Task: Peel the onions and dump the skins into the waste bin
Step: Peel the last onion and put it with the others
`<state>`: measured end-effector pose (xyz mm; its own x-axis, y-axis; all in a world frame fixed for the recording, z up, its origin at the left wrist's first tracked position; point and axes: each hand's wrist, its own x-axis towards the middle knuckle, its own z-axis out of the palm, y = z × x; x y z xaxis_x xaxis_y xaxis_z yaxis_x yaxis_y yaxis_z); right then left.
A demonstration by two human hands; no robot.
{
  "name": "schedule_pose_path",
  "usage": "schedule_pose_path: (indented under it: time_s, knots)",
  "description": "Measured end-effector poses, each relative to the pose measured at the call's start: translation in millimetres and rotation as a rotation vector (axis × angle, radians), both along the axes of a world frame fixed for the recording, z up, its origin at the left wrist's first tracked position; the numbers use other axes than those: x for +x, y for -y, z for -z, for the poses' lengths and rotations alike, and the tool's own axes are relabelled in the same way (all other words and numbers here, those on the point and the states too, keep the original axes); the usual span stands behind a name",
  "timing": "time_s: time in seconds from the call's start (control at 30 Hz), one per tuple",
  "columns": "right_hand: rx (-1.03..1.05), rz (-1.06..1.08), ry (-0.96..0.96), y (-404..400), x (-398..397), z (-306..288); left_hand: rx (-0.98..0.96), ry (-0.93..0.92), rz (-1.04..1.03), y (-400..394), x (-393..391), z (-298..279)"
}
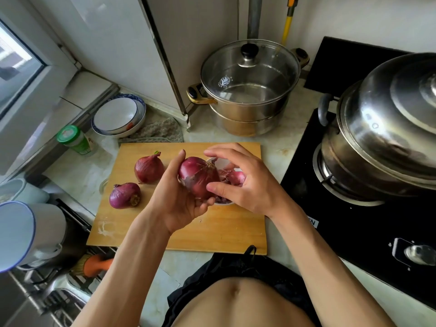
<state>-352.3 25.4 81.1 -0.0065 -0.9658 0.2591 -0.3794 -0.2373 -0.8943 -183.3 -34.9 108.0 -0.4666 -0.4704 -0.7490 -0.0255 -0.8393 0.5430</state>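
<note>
My left hand [175, 199] cups a red onion [197, 177] above the wooden cutting board [219, 232]. My right hand [247, 182] rests its thumb and fingertips against the onion's right side and top, fingers spread. Behind the onion sits a small white bowl [220, 162] holding purple skins [232, 177], mostly hidden by my hands. Two more unpeeled red onions lie on the board's left part, one farther back [148, 169] and one nearer the edge [124, 195]. No waste bin is visible.
A steel steamer pot with a glass lid [249, 90] stands behind the board. A lidded steel pot [382, 128] sits on the black gas hob [354, 220] at right. Stacked plates [119, 116], a green-capped jar [75, 139] and a cloth [157, 132] lie at back left; a sink rack [47, 267] at left.
</note>
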Motion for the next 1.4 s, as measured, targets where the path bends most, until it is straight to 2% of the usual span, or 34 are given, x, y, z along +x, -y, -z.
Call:
schedule_pose_path:
  time_s: [0.1, 0.27, 0.4, 0.47, 0.6, 0.7, 1.4]
  knots:
    - [0.085, -0.044, 0.122, 3.0, 3.1, 6.2, -0.021, 0.001, 0.066, -0.5, -0.4, -1.0]
    - [0.152, 0.03, 0.443, 2.5, 4.1, 10.8, -0.162, -0.035, 0.178, -0.2, 1.0, -2.9]
    - [0.193, 0.092, 0.531, 3.9, 0.2, 8.5, -0.29, -0.137, 0.215, -5.5, 4.6, 0.2]
    - [0.192, 0.116, 0.502, 5.2, 0.6, 8.7, -0.288, -0.143, 0.18, -7.9, 4.4, 4.0]
    - [0.039, 0.144, 0.234, 4.1, -3.0, 9.0, -0.332, -0.044, 0.116, -9.9, 1.4, 10.4]
    - [0.045, 0.107, 0.123, 3.0, -4.9, 3.6, -0.358, -0.022, 0.099, -10.7, 2.3, 12.6]
    - [0.052, 0.092, 0.09, -1.6, -5.4, -3.8, -0.462, 0.061, 0.101, -13.5, -1.4, 11.9]
